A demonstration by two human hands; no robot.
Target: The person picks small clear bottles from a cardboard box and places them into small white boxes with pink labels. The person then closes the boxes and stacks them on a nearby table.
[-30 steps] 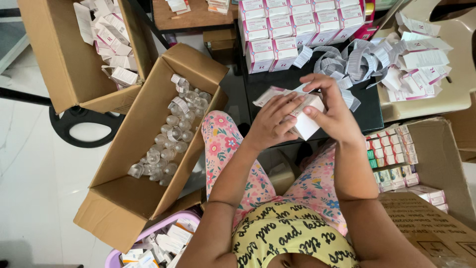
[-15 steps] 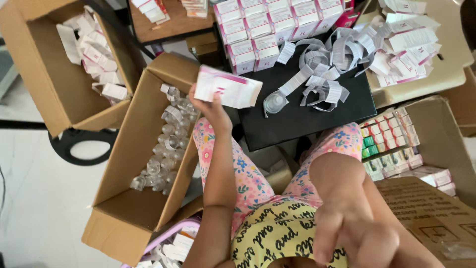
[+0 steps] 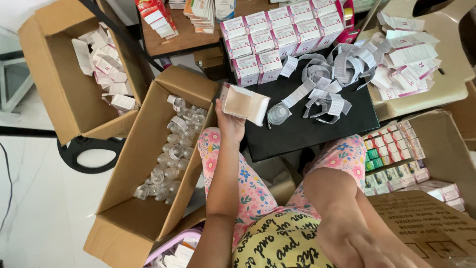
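Carton (image 3: 244, 103), small white folded card w/ open end showing its brown inside, sits in the left hand (image 3: 229, 122), just left of the black tray (image 3: 307, 129)'s near-left corner.

Far left of tray: a cardboard box (image 3: 59, 94) w/ flat white cartons in it. Nearer, between that and the tray, the long cardboard box (image 3: 134, 198) of small clear bottles (image 3: 171, 154), directly under and left of the held carton. One clear bottle (image 3: 277, 114) stands on the tray, just right of the carton. On the tray's far edge: rows of pink-and-white boxes (image 3: 282, 37); on its right part, a heap of folded leaflets (image 3: 332, 74). Right of tray: a beige tray (image 3: 436, 84) w/ more flat cartons, then a box of mixed small packs (image 3: 396, 154).

Left hand grips the carton from below, fingers closed round its lower edge. Right hand (image 3: 364, 243) is low in the frame, near the lap, well apart from the tray; blurred, can't tell if it's clenched or loose.

Handling, prob.: carton is light, thin card, empty, crushes easily. Hold by the long side panels, light pinch, not the open flaps.

Vs 0.5 s ago: the carton has turned, open end now toward camera instead of its printed face, and dropped closer to the tray corner. Right hand much the same.
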